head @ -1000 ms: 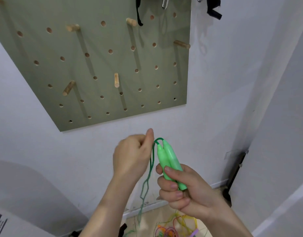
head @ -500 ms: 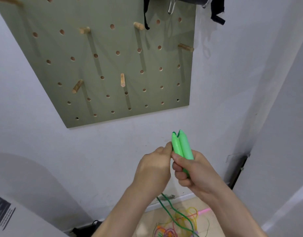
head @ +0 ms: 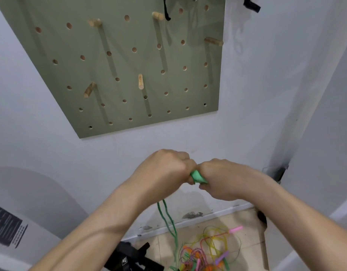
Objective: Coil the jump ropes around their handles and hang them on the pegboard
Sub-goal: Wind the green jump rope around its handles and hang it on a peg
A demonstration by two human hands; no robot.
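Both hands meet in front of the wall, knuckles toward the camera, below the green pegboard (head: 129, 61). The left hand (head: 164, 169) is curled into a fist, and the right hand (head: 225, 178) is curled likewise, the two touching or nearly touching at the thumbs. Between them only a small patch of the light green handles (head: 197, 177) shows (the rest is buried inside the closed fingers, mostly on the right hand's side), so how the two handles lie against each other cannot be told. The right hand's fingers are wrapped around that green piece; whether the left hand's fingers pinch the handle ends or the cord cannot be told. From under the left hand a doubled strand of dark green rope (head: 168, 220) hangs down, the two lines running side by side toward the tiled floor (head: 163, 249). There it reaches a loose tangle of other jump ropes (head: 206, 253) in yellow, orange, pink and purple. On the board several wooden pegs (head: 140, 81) stick out, and they carry no rope.
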